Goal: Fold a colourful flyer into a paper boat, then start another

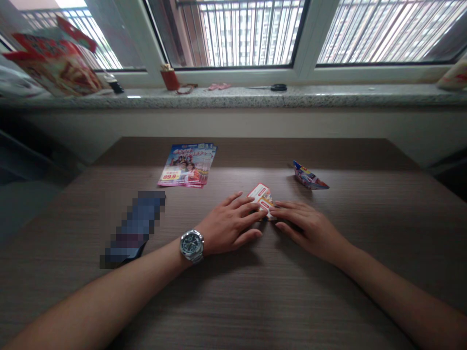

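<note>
A small folded leaflet [261, 191], white and orange with a red edge, lies on the table under my fingers. My left hand [235, 223] rests on its left side, fingers stretched out and lying flat, a silver watch on the wrist. From the right, my right hand [306, 224] touches the leaflet's right edge with its extended fingertips. Part of the paper is hidden beneath both hands. Beyond my right hand sits a folded paper boat [310, 177] in blue and red print. Several printed flyers [188, 165] lie stacked at the back left.
A dark, pixelated flat object [136, 228] lies on the table [233, 301] left of my left forearm. On the stone windowsill [310, 99] are scissors [277, 87], a red container [170, 79], a small dark bottle [115, 85] and a red food bag [62, 63].
</note>
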`<state>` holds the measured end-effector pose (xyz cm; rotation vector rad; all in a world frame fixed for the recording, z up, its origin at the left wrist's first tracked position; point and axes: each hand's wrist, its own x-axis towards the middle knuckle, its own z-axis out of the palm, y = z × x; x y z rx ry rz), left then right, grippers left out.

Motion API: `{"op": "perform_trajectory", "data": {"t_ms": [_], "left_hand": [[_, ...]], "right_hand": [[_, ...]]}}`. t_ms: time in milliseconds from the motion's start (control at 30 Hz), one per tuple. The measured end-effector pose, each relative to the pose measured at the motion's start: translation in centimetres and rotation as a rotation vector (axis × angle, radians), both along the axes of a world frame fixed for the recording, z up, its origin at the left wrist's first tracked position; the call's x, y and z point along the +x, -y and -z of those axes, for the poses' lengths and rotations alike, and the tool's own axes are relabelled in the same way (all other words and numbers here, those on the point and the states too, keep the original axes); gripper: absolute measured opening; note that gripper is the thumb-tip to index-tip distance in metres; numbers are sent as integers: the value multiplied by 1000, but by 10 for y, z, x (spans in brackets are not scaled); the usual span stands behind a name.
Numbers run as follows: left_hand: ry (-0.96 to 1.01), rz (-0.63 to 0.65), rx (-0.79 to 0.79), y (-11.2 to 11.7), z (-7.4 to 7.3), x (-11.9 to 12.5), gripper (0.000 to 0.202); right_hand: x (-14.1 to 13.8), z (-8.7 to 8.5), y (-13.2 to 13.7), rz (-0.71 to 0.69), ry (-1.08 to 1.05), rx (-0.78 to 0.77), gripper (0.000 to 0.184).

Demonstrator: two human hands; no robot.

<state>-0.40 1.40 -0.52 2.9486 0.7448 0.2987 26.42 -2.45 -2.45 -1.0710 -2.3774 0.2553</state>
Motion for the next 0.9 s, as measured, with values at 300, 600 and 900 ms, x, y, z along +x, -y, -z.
{"op": "perform_trajectory", "data": {"t_ms": [300, 600, 900], "left_hand": [[-30, -12, -28, 2, -3, 0, 54], [-16, 55, -95, 2, -3, -2, 54], [-10, 67, -98, 2, -3, -2, 52]], "right_hand": [[-4, -4, 3, -80, -53, -78, 27], [-4, -10, 3, -13, -154, -181, 26], [1, 0, -2, -70, -93, -42, 29]]}}
